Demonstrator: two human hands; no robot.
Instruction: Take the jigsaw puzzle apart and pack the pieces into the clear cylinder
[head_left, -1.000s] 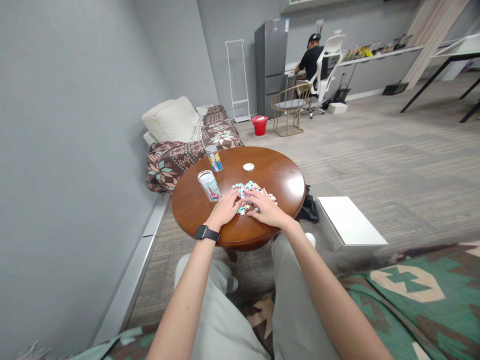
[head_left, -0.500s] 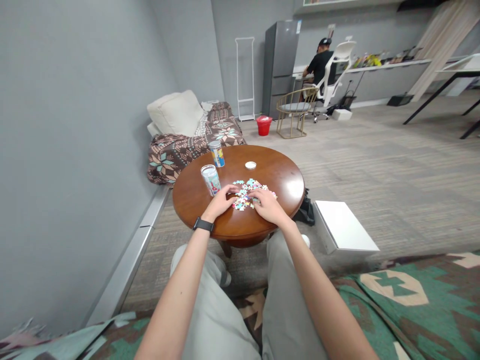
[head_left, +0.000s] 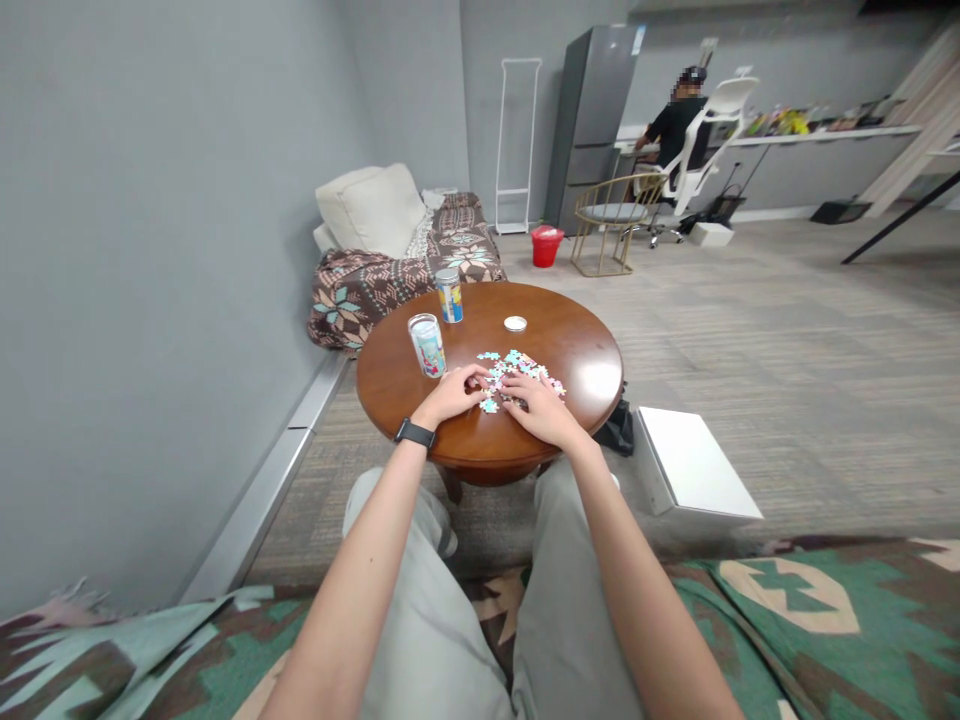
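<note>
A pile of small pastel jigsaw pieces (head_left: 517, 366) lies on a round brown wooden table (head_left: 585, 375). My left hand (head_left: 450, 394), with a black watch on the wrist, rests at the pile's left edge, fingers curled onto the pieces. My right hand (head_left: 541, 408) lies flat over the near right part of the pile, fingers stretched toward the left hand. Whether either hand pinches a piece is hidden. A clear printed tube (head_left: 427, 345) stands just left of my left hand. Behind it stands a capped printed can (head_left: 450, 295), and a white round lid (head_left: 515, 323) lies further back.
A white box (head_left: 694, 465) sits on the floor right of the table, a dark bag (head_left: 619, 430) beside it. A patterned couch with cushions (head_left: 397, 250) stands behind. Far back are a red bucket (head_left: 547, 246), a gold chair (head_left: 613, 215), a fridge and a seated person (head_left: 675, 125).
Both hands have stayed on the puzzle pile, shifting slightly over the pieces. The camera has turned a little, so the table and room sit further right in the picture.
</note>
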